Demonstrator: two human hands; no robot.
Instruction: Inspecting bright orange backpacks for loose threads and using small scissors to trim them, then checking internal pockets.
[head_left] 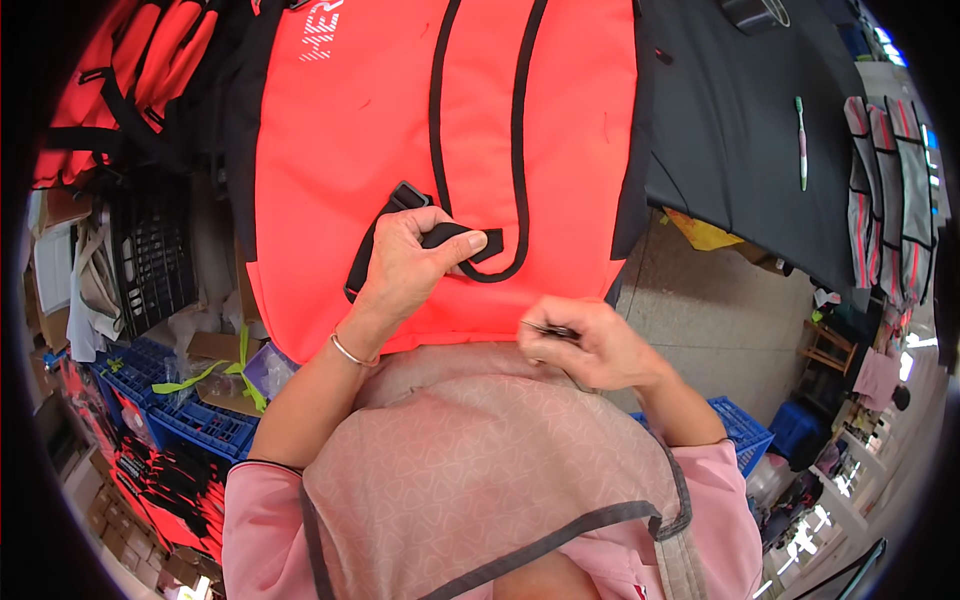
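A bright coral-red bag with black sides lies spread in front of me. On it runs a padded strap with black binding, rounded at its near end. My left hand pinches a black webbing strap between thumb and fingers at that rounded end. A black plastic buckle sits on the webbing just beyond my knuckles. To the right, over the bag's near edge, my right hand is closed round a small dark tool with a thin tip; its kind is mostly hidden by the fingers.
A black-covered table extends to the right, with a toothbrush on it. Blue crates and a black crate stand at the left. More red-and-black bags hang or lie at the far left. Grey striped pieces hang at the right.
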